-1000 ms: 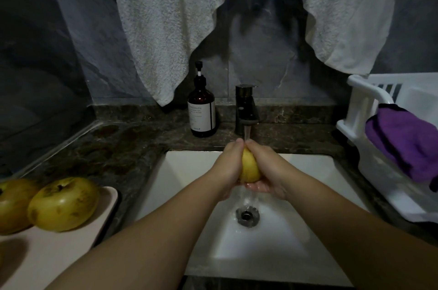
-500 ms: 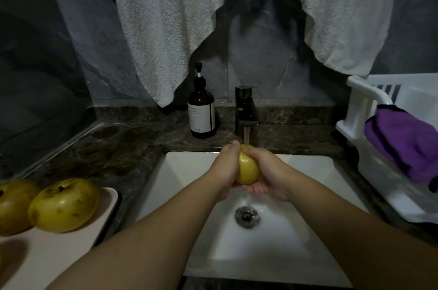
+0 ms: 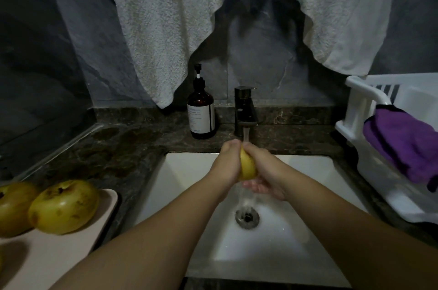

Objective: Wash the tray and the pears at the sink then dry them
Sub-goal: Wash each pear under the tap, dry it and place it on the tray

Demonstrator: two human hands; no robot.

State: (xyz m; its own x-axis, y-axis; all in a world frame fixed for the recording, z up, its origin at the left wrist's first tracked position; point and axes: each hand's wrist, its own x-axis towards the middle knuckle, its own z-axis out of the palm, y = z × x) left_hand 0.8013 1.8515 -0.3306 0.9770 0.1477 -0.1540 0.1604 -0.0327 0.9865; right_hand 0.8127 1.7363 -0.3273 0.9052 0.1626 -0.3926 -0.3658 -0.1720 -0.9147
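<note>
Yellow pear squeezed between left hand and right hand, fingers curled round it, under faucet water, above white sink.

We see a glossy white sink; behind it a dark metal faucet, an amber glass bottle, and fluffy white towel cloth above.
</note>
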